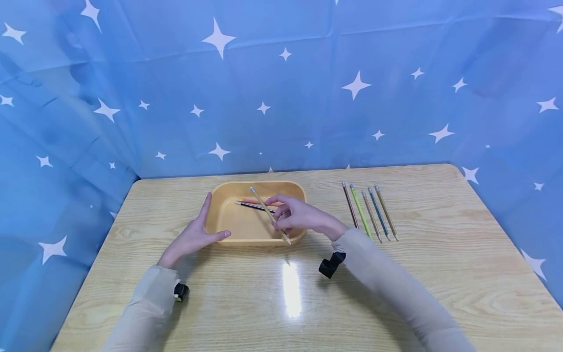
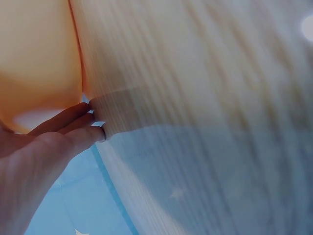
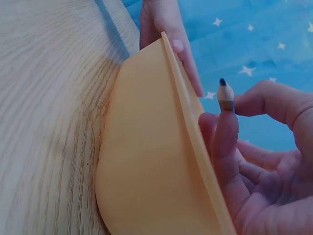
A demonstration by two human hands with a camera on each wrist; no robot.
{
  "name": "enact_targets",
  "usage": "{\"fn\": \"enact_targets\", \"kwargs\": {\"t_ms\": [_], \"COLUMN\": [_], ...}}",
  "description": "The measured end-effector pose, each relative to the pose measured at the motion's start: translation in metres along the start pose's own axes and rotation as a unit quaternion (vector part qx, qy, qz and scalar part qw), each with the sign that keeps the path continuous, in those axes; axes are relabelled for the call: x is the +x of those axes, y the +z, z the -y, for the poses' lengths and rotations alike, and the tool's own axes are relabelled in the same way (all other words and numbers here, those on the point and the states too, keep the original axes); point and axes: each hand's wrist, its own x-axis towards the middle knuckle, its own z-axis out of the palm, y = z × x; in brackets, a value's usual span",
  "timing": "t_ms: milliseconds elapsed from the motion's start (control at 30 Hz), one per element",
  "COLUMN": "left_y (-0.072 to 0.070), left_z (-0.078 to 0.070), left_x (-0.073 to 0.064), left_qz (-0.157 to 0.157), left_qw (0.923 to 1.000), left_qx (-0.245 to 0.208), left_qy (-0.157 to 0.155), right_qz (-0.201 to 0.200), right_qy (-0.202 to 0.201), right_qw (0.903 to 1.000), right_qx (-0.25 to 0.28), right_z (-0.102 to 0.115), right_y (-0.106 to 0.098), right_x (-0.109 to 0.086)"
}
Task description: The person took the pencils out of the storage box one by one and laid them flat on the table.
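Observation:
My right hand pinches a gold pencil between thumb and fingers, slanted above the right half of a shallow orange-yellow tray. The dark, sharpened tip points over the near rim in the right wrist view. Inside the tray lie a black pencil and reddish-orange pencils, partly hidden behind the right hand. At the tray's left end is my left hand, fingers extended along the outer wall and thumb across the near left corner. In the left wrist view its straight fingers lie beside the tray wall.
Right of the tray, several pencils lie side by side on the wood-grain table: a dark brown one, a green one, a blue one and gold ones. A blue star-patterned cloth hangs behind the table.

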Motion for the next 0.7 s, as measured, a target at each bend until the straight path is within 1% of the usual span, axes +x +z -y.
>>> {"fn": "enact_targets", "kwargs": {"t_ms": [333,533,700], "left_y": [0.000,0.000,0.000], "left_z": [0.002,0.003,0.004], "left_x": [-0.001,-0.001,0.001], "left_qz": [-0.002,-0.001,-0.001], "left_qw": [1.0000,1.0000,1.0000], "left_qx": [-0.003,-0.004,0.004], "left_qy": [-0.001,0.002,0.002], "right_qz": [0.017,0.014,0.003], "right_qy": [-0.011,-0.018,-0.011], "right_qw": [0.9997,0.9994,0.9989], "right_qx": [-0.011,-0.024,-0.045], "right_z": [0.001,-0.002,-0.004], "right_y": [-0.013,-0.026,-0.036], "right_x": [-0.025,-0.041,-0.057]}}
